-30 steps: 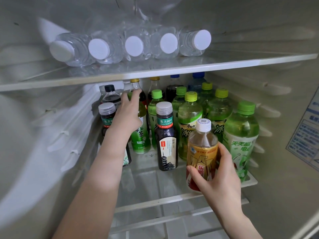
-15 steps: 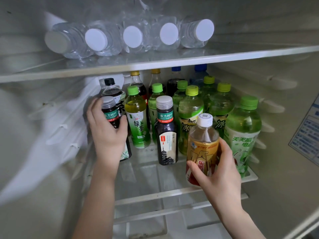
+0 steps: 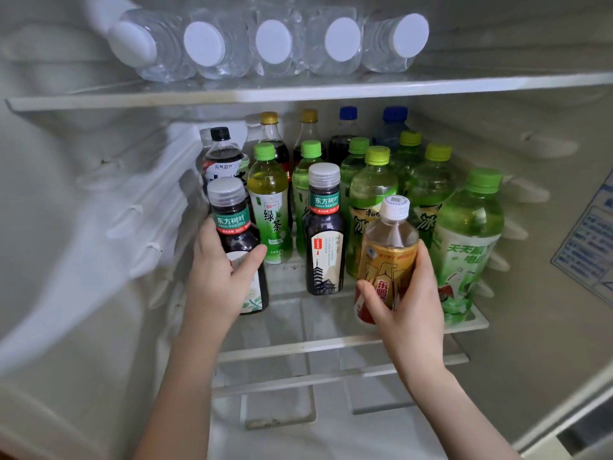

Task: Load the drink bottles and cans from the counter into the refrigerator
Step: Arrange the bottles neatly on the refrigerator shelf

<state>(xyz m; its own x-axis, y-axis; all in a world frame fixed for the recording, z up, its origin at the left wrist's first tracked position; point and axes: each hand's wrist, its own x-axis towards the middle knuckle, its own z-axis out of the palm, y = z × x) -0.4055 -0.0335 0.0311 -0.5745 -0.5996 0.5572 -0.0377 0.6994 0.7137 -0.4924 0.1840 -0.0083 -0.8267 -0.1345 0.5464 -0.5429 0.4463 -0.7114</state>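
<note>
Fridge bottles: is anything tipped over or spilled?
Nothing looks spilled. Only the five clear plastic water bottles with white caps lie on their sides, in a neat row on the upper white-edged shelf; the green-capped bottles below stand upright.

A blue-printed label (image 3: 593, 247) is stuck on the right side. Moulded ribs (image 3: 132, 214) run along the left side. A clear shelf (image 3: 331, 91) spans the top.
</note>
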